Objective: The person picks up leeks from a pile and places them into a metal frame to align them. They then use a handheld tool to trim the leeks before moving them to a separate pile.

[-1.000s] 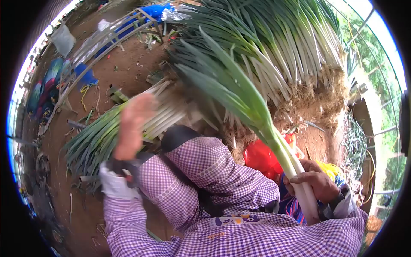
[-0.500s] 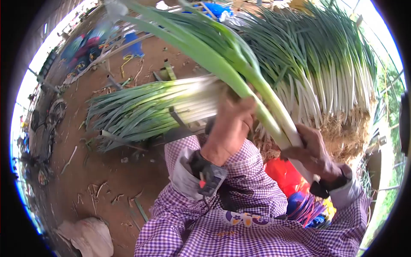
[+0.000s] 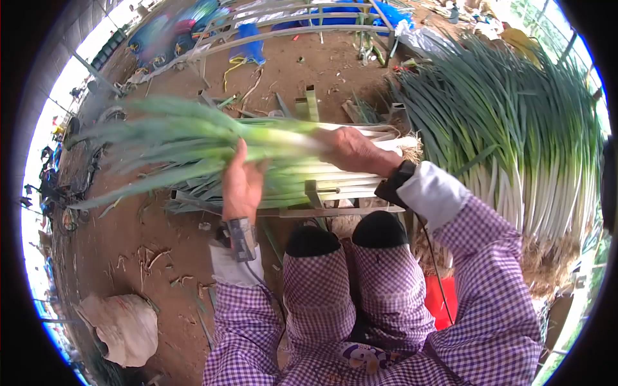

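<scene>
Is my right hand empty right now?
No, the right hand is closed around the pale stalks of leeks whose green leaves reach past the left hand.

Runs on one head cam, worn by the person. Looks forward and steeply down over the lap, through a wide fisheye with black corners. Catches sleeves [image 3: 241,328] and knees [image 3: 381,230] close in at bottom, left hand [image 3: 243,186] and right hand [image 3: 355,150] a bit farther, above them. Reaches over dirt floor [image 3: 322,67] to blue plastic [image 3: 250,48], well off near top. Bends outer edges.
</scene>
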Tool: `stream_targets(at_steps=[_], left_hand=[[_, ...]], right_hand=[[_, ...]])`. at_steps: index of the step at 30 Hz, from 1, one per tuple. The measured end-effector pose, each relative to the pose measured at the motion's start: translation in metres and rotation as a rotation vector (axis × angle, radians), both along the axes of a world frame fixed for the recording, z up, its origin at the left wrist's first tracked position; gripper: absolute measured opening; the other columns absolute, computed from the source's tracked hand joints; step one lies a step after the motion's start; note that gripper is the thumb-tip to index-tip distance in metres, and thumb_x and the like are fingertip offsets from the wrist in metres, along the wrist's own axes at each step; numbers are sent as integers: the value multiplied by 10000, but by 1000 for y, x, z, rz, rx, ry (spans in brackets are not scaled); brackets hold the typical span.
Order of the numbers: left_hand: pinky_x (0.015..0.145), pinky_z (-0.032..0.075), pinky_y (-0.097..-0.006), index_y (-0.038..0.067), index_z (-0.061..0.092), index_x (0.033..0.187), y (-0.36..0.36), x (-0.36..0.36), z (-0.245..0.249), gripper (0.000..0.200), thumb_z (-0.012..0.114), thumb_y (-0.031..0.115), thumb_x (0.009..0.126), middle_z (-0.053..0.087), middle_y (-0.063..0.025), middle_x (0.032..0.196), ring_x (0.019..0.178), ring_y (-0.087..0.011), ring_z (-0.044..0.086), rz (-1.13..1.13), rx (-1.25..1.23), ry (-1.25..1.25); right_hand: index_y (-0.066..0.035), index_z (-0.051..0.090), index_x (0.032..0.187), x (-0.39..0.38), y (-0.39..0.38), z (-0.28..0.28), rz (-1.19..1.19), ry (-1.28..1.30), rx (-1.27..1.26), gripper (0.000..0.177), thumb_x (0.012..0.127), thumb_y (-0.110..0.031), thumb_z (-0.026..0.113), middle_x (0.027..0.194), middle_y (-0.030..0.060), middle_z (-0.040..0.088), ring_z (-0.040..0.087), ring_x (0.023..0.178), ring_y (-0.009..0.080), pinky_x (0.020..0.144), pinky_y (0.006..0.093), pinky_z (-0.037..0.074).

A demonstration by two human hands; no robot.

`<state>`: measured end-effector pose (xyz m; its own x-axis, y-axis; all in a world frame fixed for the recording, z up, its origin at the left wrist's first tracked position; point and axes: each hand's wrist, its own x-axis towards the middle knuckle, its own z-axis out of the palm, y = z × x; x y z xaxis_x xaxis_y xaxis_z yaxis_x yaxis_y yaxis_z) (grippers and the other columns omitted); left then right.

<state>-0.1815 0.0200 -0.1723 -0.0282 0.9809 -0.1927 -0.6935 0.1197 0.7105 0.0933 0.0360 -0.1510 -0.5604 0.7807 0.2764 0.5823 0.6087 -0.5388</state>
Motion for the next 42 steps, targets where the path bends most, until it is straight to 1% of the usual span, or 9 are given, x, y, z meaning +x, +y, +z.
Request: stream_targets(at_steps=[4,8,16,19,23,24,27,36,42], left_hand=[[959,576,-502,78,545,1336,15,-26,-146,418,673,281,993,633,-113,1284,1166,-289,617,-23,-373,-206],[996,570,-475,54,531,1345,5,-17,-217,405,658,230,1003,617,-124,1336,1201,-304,621,64,-327,-71],[993,568,-481,96,561,1331,34,-10,-193,348,646,197,1010,650,-92,1296,1181,-286,641,148,-357,56],[1000,567,-479,100,572,1312,47,-18,-187,312,630,203,1023,654,-85,1292,1180,-283,643,-47,-391,131],[770,609,-385,129,595,1270,45,-44,-178,441,711,419,959,700,-73,1100,952,-208,698,-309,-551,395],[596,572,-336,130,610,1209,46,-50,-186,513,761,506,893,697,-50,897,739,-153,678,-319,-605,471],[474,519,-300,115,615,1060,50,-65,-204,498,818,510,834,645,-33,727,552,-120,601,-335,-705,524],[522,546,-286,79,637,967,47,-55,-205,374,833,378,859,653,-50,739,605,-122,617,-151,-744,289],[798,609,-341,41,617,1190,22,-46,-204,284,726,128,943,667,-86,965,907,-202,676,-52,-515,49]], right_hand=[[-111,643,1075,15,30,-128,-67,-112,8,213,863,-122,662,819,165,705,696,778,390,664,498,527],[-115,637,1053,23,23,-174,-158,-48,-73,190,866,-94,667,834,124,717,698,776,363,650,476,530],[-120,638,1103,26,31,-177,-196,-37,93,308,810,-73,718,952,115,732,698,876,348,707,470,537],[-132,640,1117,21,33,-188,-257,-80,107,331,803,-72,724,982,94,727,690,945,328,792,466,529],[-145,646,1132,16,23,-198,-290,-60,172,346,803,-75,726,1063,79,707,666,1035,291,906,444,505],[-147,647,1136,17,20,-196,-306,-58,189,348,804,-77,725,1082,79,700,658,1056,284,929,438,498],[-144,651,1130,23,11,-193,-297,-77,231,342,801,-84,724,1140,76,678,624,1113,279,954,423,488],[-127,713,1074,67,4,-208,-448,-82,199,266,887,-51,541,1142,108,675,583,1139,337,988,445,480],[-125,756,1062,65,5,-224,-541,87,98,362,711,-44,793,1133,83,703,597,1135,336,1035,453,473]])
